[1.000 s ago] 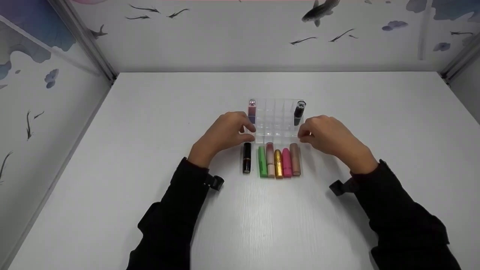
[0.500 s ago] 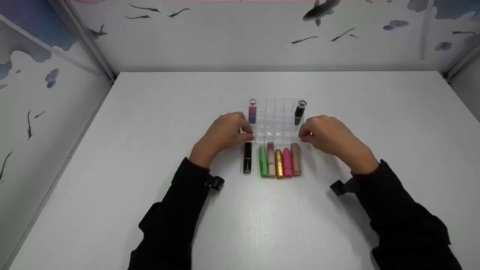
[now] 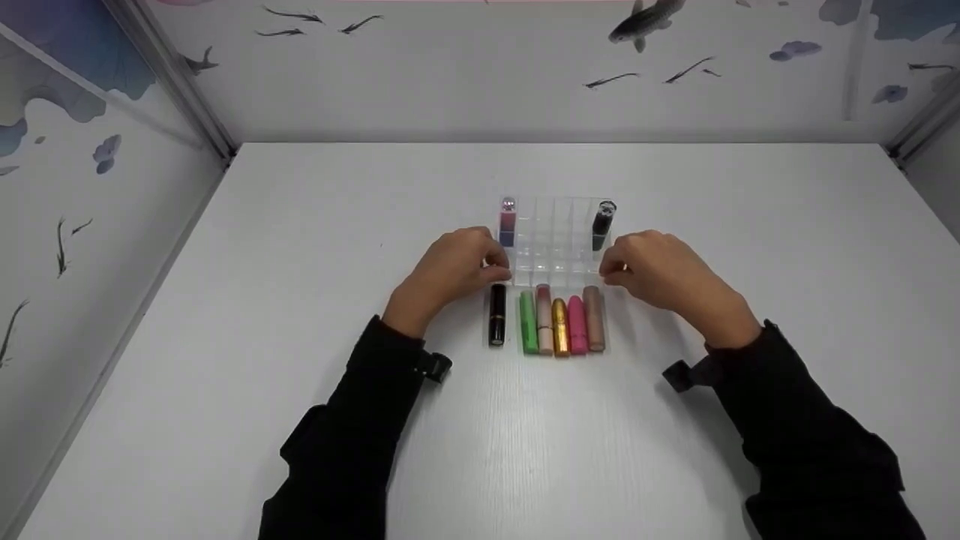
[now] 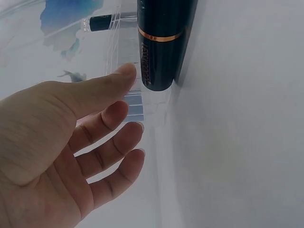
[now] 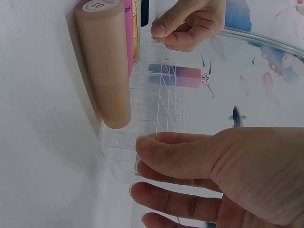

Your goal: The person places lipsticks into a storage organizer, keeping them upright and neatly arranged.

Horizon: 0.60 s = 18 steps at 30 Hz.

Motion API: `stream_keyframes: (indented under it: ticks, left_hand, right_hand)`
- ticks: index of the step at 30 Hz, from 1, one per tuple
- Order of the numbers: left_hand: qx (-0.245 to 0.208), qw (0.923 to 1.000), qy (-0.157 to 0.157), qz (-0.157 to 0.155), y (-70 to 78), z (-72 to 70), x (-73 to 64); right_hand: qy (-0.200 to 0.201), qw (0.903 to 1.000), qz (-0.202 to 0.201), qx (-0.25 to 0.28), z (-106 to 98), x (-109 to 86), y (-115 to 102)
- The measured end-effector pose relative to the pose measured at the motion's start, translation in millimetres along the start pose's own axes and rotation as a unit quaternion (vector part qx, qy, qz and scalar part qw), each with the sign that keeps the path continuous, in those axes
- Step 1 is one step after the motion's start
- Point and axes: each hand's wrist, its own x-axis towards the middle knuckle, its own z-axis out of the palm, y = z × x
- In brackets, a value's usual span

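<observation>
Apparently steadying or lining up the clear box (image 3: 553, 244) | left hand (image 3: 456, 262) pinching its edge at 8 o'clock, right hand (image 3: 651, 268) pinching at 4 | six tubes (image 3: 561, 330) lying at 6 o'clock | next move probably calling for matched pressure | tan tube (image 5: 103, 66) showing "03"; black tube's (image 4: 160, 59) lettering reading unclearly
</observation>
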Motion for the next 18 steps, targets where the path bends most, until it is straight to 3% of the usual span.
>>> stream_keyframes:
  ticks: [10,18]
  left_hand:
    - [0.000,0.9999,-0.009,-0.014,1.2,-0.7,0.5]
    - [0.015,0.9996,-0.016,-0.018,1.4,-0.4,1.3]
  right_hand:
    - [-0.003,1.0000,0.001,-0.009,-2,-1.4,0]
    - [-0.029,0.9989,0.007,-0.037,-10,-6.2,-3]
